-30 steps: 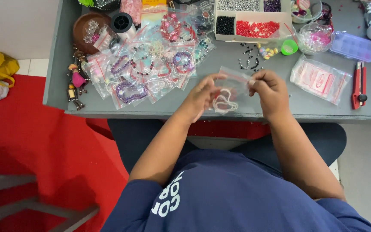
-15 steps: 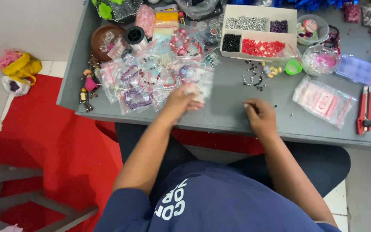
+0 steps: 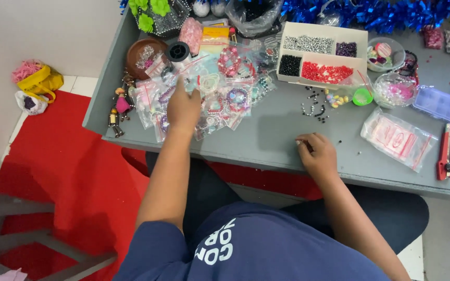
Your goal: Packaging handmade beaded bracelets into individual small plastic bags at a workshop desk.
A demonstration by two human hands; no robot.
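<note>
— Packets point(image 3: 220, 93), the clear ones with bracelets, lie heaped on the grey table point(image 3: 272, 130), just left of the white bead box point(image 3: 323, 54). Where are the hands?

— Left hand point(image 3: 182, 108) lies flat on that heap, fingers loose, gripping nothing. Right hand point(image 3: 316, 152) rests below the box, fingertips curled near loose dark beads point(image 3: 313, 108); whether they pinch one, I cannot tell.

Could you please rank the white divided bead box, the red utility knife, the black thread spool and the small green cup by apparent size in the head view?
1. White divided bead box
2. Red utility knife
3. Black thread spool and small green cup: they look about alike, so I would not rank them.
</note>
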